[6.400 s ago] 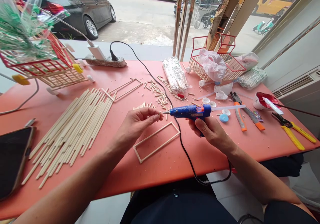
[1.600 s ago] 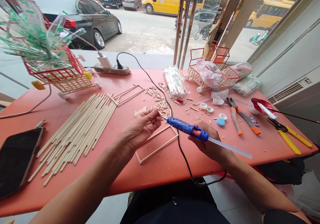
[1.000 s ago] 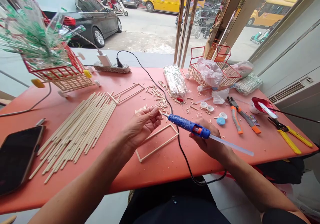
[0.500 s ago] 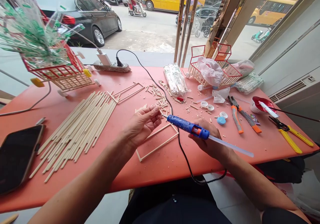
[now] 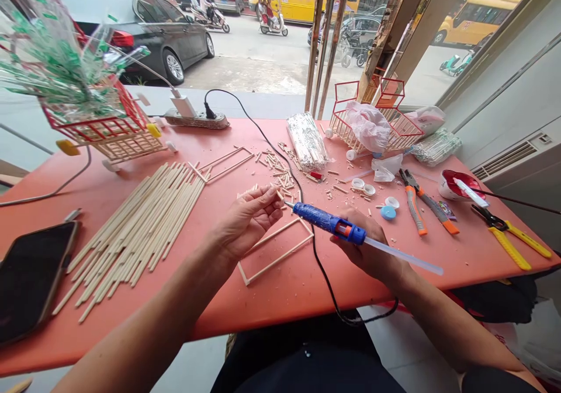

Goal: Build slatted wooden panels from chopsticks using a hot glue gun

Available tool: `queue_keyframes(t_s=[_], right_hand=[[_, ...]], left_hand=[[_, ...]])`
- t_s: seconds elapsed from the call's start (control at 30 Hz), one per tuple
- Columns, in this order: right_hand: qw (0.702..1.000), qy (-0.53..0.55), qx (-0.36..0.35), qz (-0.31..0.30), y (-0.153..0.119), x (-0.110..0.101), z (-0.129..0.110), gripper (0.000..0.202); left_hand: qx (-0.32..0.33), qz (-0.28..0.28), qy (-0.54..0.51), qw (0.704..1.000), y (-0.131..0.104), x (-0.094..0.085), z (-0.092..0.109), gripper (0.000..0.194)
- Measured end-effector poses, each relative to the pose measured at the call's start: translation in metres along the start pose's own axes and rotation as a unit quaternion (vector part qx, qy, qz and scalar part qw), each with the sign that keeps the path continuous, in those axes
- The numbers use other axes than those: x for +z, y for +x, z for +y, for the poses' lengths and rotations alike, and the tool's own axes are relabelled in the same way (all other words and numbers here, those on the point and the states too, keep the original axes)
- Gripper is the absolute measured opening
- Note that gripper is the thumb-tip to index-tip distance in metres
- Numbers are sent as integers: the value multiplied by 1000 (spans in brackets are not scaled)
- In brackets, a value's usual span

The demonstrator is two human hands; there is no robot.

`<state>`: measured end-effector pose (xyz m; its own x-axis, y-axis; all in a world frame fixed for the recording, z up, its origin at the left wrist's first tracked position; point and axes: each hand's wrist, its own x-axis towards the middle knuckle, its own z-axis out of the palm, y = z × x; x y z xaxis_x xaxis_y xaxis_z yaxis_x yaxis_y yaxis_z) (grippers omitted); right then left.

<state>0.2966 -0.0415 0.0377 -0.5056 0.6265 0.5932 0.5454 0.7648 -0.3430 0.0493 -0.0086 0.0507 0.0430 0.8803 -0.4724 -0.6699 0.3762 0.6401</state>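
My right hand (image 5: 362, 238) is wrapped round a blue glue gun (image 5: 322, 218), with a clear glue stick (image 5: 405, 256) poking out of its back end. The gun's nozzle points left, right at the fingertips of my left hand (image 5: 256, 212). Those fingers pinch a short wooden stick piece (image 5: 279, 195), of which only a small end shows. Below them on the table lies a rectangular frame of wooden sticks (image 5: 280, 260), partly hidden by my left hand. A second stick frame (image 5: 230, 164) lies farther back.
Long wooden sticks (image 5: 135, 229) lie in a pile on the left beside a phone (image 5: 35, 279). Pliers (image 5: 427, 200), yellow-handled cutters (image 5: 511, 235) and bottle caps (image 5: 388, 212) are on the right. Two stick-built carts (image 5: 109, 139) stand at the back. A black cord (image 5: 322, 270) crosses the table.
My hands and the glue gun have hardly moved; the nozzle stays at the piece in my left fingertips. Outside, scooters have moved along the street.
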Motion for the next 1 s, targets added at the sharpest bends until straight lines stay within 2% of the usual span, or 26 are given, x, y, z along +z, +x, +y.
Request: queue_keyframes(t_s=[0.1,0.2,0.3,0.43,0.6,0.7,0.8,0.9,1.0], right_hand=[[1000,-6,1,6,-1,1,-1,19],[1000,-14,3,27,-2,1,0,15],[999,-24,-1,41,-3,1,4,8],[996,-71,-27,40,-1,3,10,34],[989,-141,14,-31,-1,-2,11,46],[985,-165,39,-33,-10,-20,16,46],[971,-226,79,3,-29,-50,30,45],[940,-303,156,28,-54,-83,50,45],[905,-346,247,26,-79,-105,72,49]], left_hand=[[11,-9,10,1000,1,-2,-3,21],[26,-50,33,998,2,-4,-6,17],[41,-79,43,995,4,-8,-7,22],[52,-85,41,994,6,-12,-1,31],[104,-103,48,988,1,-14,10,37],[111,-108,77,985,-3,-14,15,38],[112,-116,91,983,-5,-14,15,40],[106,-107,99,984,-4,-14,13,40],[81,-90,112,986,-4,-13,9,35]])
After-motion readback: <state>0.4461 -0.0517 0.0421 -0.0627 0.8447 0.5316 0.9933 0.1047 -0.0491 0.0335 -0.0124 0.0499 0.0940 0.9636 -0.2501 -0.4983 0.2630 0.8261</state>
